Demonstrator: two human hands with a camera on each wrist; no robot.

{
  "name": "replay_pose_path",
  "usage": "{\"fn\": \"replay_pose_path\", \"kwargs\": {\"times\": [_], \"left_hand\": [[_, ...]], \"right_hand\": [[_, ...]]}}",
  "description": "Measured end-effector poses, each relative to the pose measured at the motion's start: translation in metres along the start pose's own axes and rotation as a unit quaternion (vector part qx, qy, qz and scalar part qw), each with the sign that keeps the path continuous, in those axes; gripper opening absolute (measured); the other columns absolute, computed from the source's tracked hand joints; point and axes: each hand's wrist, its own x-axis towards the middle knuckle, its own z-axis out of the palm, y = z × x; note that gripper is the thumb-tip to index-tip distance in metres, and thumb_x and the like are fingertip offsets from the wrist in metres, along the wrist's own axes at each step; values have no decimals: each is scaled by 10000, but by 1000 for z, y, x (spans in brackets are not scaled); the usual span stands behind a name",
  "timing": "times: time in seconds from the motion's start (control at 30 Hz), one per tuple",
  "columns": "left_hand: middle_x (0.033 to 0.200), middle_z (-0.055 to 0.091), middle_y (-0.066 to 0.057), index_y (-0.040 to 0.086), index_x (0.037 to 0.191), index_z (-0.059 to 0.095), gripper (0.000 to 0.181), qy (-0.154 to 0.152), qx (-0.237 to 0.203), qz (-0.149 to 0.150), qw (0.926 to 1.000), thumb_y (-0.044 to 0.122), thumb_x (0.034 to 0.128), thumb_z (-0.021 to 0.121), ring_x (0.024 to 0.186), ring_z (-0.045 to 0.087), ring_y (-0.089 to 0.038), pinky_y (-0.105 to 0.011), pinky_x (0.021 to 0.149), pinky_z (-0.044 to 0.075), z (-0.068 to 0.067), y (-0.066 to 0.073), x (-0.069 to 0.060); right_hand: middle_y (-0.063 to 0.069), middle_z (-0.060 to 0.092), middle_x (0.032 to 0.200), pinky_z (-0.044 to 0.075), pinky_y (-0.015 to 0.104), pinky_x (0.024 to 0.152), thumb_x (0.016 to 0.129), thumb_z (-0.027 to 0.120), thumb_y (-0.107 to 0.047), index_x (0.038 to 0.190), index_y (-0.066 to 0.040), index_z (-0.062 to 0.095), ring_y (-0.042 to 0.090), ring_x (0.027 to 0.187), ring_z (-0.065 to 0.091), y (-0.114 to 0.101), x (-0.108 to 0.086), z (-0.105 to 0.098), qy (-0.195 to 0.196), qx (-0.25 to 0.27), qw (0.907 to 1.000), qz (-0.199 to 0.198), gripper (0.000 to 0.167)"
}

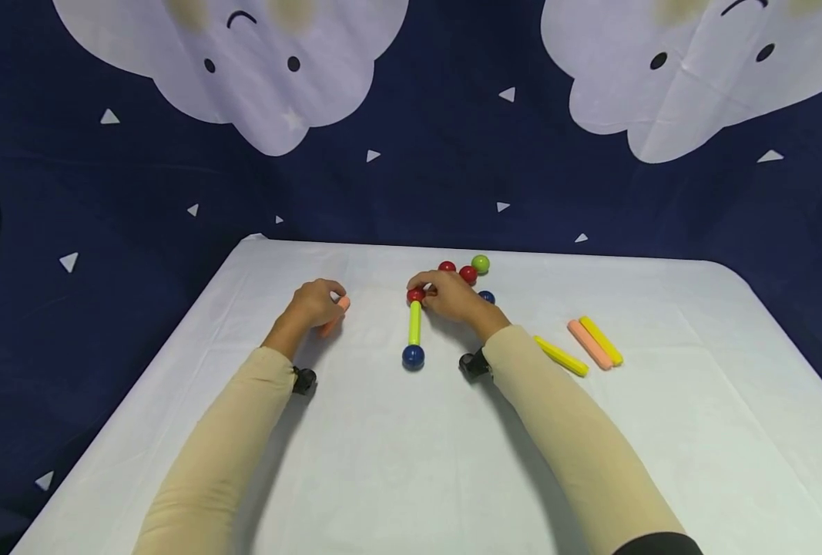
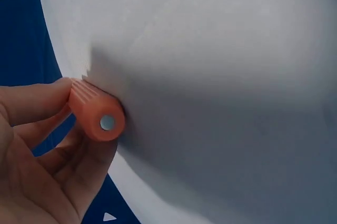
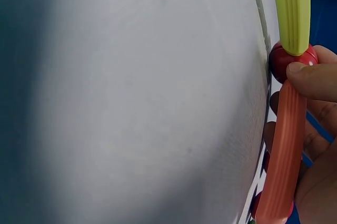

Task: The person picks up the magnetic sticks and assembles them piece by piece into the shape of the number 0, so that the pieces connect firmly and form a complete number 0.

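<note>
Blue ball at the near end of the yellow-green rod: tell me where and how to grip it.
Pinch the blue ball across its left and right sides, coming from above and the near side. It is round, and the yellow-green rod meets its far side, so the other sides look freer.

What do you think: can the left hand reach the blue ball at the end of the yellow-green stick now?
Probably yes: only white cloth shows between the left hand and the blue ball, though the pinched orange stick may hinder grasping.
</note>
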Motion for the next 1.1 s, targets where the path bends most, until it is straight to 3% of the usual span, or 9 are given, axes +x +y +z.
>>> {"fn": "replay_pose_path", "kwargs": {"times": [0.2,0.37,0.53,0.73,0.87,1.0,1.1], "left_hand": [[1212,677,-192,86,1360,576,454,-67,-43,233,9997,186,919,539,979,637,-268,-351,819,516,-2,-4,-7],[1217,656,-221,89,1372,568,476,-250,-632,669,9954,139,899,551,923,638,-244,-289,726,488,1,-10,-21],[1155,653,-211,78,1366,574,440,-490,-1272,1009,9855,126,929,588,804,621,-194,-266,669,475,10,-10,-47],[1051,659,-158,71,1314,611,400,-714,-1844,954,9756,84,914,607,719,593,-150,-273,618,499,29,8,-78],[980,660,-118,74,1289,627,369,-956,-2439,882,9610,65,920,621,725,621,-136,-281,637,539,44,23,-95],[941,655,-103,68,1270,636,350,-1029,-2771,909,9510,50,921,628,725,639,-129,-278,644,558,56,34,-103],[934,672,-103,41,1250,628,331,-947,-2780,905,9516,55,919,628,711,647,-126,-278,640,554,61,39,-103]], "right_hand": [[60,671,1268,501,385,1005,920,585,18,1226,-167,677,239,1071,582,-1,1,0,34,22,10000,9,369],[63,667,1283,490,397,1032,921,580,20,1229,-163,675,241,1102,586,-1,1,0,26,20,10000,37,370],[66,662,1290,484,403,1043,930,586,12,1239,-163,668,239,1119,584,-1,1,1,-19,-9,10000,24,365],[58,665,1282,484,402,1048,933,584,11,1234,-168,669,233,1127,589,-4,3,-1,51,-110,9999,10,361],[61,663,1293,484,404,1044,935,576,4,1237,-165,667,230,1131,593,-4,4,0,39,-174,9998,-28,358],[69,664,1298,487,403,1032,933,571,4,1243,-154,664,230,1128,602,-3,4,2,9,-219,9997,-83,360],[73,668,1292,489,403,1024,931,572,5,1242,-146,664,231,1119,605,-3,3,3,28,-230,9996,-133,358]]}}
